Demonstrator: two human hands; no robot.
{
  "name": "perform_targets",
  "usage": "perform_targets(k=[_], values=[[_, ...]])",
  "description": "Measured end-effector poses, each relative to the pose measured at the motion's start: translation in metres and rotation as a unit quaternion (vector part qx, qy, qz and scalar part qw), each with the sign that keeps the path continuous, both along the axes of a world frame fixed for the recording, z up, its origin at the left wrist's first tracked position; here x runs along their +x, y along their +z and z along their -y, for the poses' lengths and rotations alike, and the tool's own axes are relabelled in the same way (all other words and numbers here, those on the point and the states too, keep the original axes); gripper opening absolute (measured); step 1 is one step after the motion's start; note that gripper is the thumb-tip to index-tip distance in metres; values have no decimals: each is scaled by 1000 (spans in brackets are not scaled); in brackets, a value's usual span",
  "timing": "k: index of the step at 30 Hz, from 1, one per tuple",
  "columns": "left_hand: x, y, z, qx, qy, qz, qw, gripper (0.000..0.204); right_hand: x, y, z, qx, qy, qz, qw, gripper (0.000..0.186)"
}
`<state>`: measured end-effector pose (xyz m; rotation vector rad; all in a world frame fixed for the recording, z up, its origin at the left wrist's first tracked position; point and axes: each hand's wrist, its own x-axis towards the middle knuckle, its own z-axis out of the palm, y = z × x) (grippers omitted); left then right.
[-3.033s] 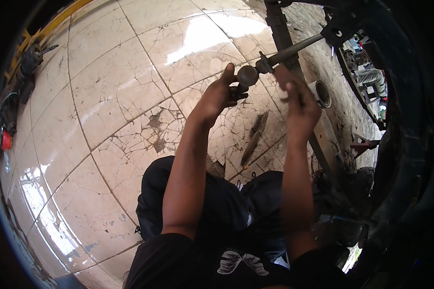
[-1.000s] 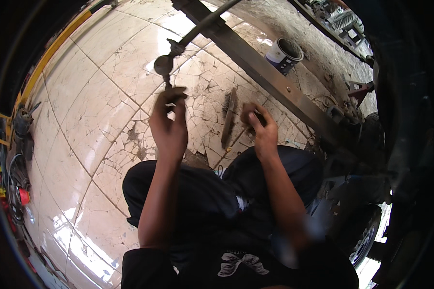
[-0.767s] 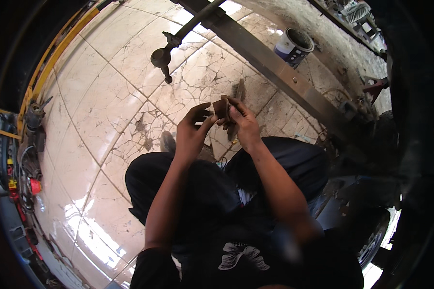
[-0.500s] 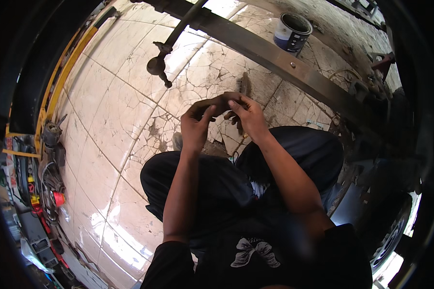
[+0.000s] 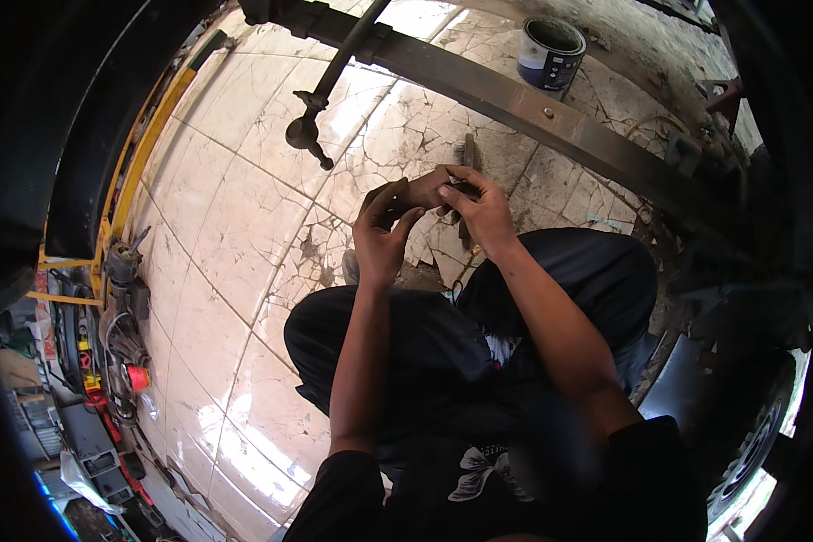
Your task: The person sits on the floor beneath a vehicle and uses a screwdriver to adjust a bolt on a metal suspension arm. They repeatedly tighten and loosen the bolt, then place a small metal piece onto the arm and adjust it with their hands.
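Note:
Above the floor in front of my knees, a flat, brown, slightly curved piece [image 5: 424, 191] spans between my two hands; its exact kind cannot be made out. My left hand [image 5: 381, 242] has its fingers curled around the left end, with the thumb bent up below it. At the other end, my right hand [image 5: 490, 217] pinches the piece, thumb on the near face and fingers behind. Just beyond my right hand a wire brush [image 5: 471, 154] lies on the cracked tiles, its lower part hidden by my fingers.
A long steel beam [image 5: 515, 107] crosses beyond my hands. Near it, a rod with a ball joint [image 5: 302, 133] hangs down. An open paint can [image 5: 547, 74] stands behind the beam. Yellow metal framing [image 5: 158, 122] and assorted tools line the left; a tyre [image 5: 752, 443] is at lower right.
The brown piece has tilted, so more of its broad face shows between my hands. My left fingers have shifted on its end. The whole view has swung slightly.

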<state>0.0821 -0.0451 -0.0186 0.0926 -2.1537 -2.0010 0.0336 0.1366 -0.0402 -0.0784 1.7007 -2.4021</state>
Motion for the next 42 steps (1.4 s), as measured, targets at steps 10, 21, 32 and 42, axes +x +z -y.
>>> perform_targets(k=[10,21,32,42], values=[[-6,-8,3,104,6,95,990,39,1,15,-4,-1,62,-75,995,59],[-4,-17,4,210,-99,115,966,46,10,21,3,124,72,-141,980,48],[-1,-49,25,308,-168,59,935,40,12,21,5,267,-105,-288,914,30],[-4,-11,2,182,-41,50,981,35,7,5,4,213,-81,-263,937,34]])
